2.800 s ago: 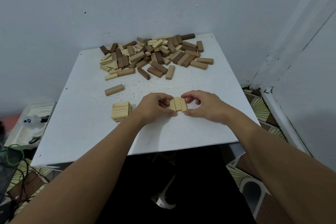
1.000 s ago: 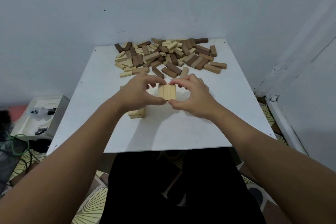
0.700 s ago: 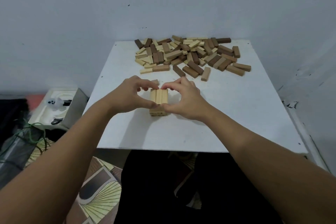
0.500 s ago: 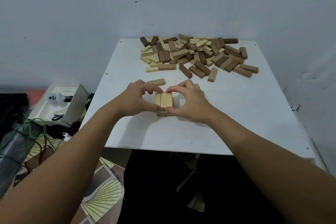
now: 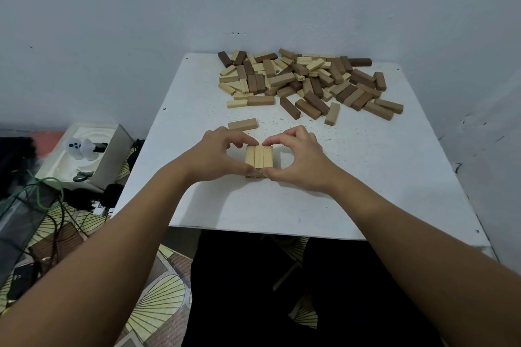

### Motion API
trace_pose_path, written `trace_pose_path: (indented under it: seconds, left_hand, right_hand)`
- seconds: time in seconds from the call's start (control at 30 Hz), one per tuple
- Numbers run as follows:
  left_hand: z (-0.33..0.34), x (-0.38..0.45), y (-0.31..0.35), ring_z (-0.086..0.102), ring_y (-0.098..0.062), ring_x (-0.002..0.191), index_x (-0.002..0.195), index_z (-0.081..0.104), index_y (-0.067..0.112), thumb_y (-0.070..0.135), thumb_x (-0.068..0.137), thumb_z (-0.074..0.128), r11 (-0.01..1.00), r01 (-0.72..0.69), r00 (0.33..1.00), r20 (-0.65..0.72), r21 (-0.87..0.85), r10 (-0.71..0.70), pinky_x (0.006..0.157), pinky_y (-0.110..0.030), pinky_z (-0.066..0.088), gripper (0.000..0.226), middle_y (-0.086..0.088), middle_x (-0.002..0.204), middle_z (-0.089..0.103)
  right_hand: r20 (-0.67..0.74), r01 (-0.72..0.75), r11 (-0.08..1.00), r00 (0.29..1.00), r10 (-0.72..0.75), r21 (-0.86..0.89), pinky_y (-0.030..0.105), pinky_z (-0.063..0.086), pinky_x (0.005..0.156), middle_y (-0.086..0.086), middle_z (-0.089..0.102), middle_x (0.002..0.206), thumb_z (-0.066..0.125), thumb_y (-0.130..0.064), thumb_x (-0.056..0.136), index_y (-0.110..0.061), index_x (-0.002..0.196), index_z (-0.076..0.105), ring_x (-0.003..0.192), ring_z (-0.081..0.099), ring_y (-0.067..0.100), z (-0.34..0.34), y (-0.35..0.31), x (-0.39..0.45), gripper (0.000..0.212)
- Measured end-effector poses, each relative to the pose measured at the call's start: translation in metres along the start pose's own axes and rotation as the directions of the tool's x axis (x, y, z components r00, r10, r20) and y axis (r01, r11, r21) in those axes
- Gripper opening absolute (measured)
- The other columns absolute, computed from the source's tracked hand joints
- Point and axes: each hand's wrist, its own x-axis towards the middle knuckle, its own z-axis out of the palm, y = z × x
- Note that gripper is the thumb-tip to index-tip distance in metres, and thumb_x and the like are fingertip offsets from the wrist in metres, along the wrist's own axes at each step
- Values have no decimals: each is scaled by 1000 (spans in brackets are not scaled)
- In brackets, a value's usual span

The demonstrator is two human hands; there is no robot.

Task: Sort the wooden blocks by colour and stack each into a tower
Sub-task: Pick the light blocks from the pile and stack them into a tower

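A short tower of pale wooden blocks (image 5: 258,157) stands in the middle of the white table (image 5: 366,177). Its top layer is three pale blocks lying side by side. My left hand (image 5: 218,155) pinches that layer from the left, thumb at the near end and forefinger at the far end. My right hand (image 5: 298,158) pinches it the same way from the right. The lower layers are mostly hidden by my fingers. A heap of mixed pale, tan and dark brown blocks (image 5: 304,83) lies at the back of the table.
One tan block (image 5: 242,124) lies alone just behind my left hand. Walls close in behind and to the right of the table. On the floor at the left are a white box (image 5: 84,155) and green cables (image 5: 42,200).
Both hands carried the three pale blocks leftward from the table and set them on top of the pale stack. In the last half second the hands have barely shifted.
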Motion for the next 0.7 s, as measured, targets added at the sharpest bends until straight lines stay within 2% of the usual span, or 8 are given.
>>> trace_pose_path:
  seconds: [0.13, 0.23, 0.33, 0.53, 0.7]
  left_hand:
    - [0, -6, -5, 48, -10, 117, 137, 58, 52, 47, 66, 96, 996, 37, 999, 12, -80, -36, 101, -34, 42, 81, 14, 125, 54]
    - [-3, -9, -10, 47, -8, 118, 138, 57, 51, 55, 53, 95, 991, 68, 997, 34, -118, -65, 98, -32, 43, 93, 17, 126, 54]
    - [-7, -11, -14, 47, -7, 117, 135, 61, 48, 48, 60, 97, 988, 87, 995, 52, -130, -81, 96, -32, 42, 83, 16, 126, 54]
    - [-4, -10, -14, 48, -8, 114, 122, 70, 49, 35, 70, 96, 972, 77, 997, 47, -221, -68, 92, -31, 42, 60, 12, 124, 58]
    - [-4, -7, -16, 49, -12, 106, 120, 72, 46, 30, 73, 94, 969, 65, 997, 51, -238, -54, 86, -30, 42, 54, 11, 120, 59]
  right_hand:
    - [17, -6, 1000, 1000, 5, 29, 41, 33, 112, -13, 37, 124, 84, -53, 75, -52, 131, 56, 126, 31, 11, -1, 3, -2, 63]
    - [27, -28, 996, 999, 26, 90, 43, 38, 112, -15, 38, 126, 85, -56, 72, -52, 141, 50, 129, 34, 13, -2, 6, -5, 77]
    - [48, -50, 991, 998, 44, 126, 39, 41, 110, -15, 37, 128, 87, -54, 73, -50, 143, 50, 128, 36, 10, -3, 10, -7, 79]
    - [63, -73, 971, 996, 60, 227, 31, 44, 107, -16, 39, 127, 89, -40, 77, -44, 134, 60, 125, 41, 9, -4, 9, -8, 64]
    - [61, -72, 968, 996, 59, 242, 31, 46, 105, -18, 39, 126, 89, -40, 76, -44, 130, 62, 124, 41, 7, -3, 9, -7, 60]
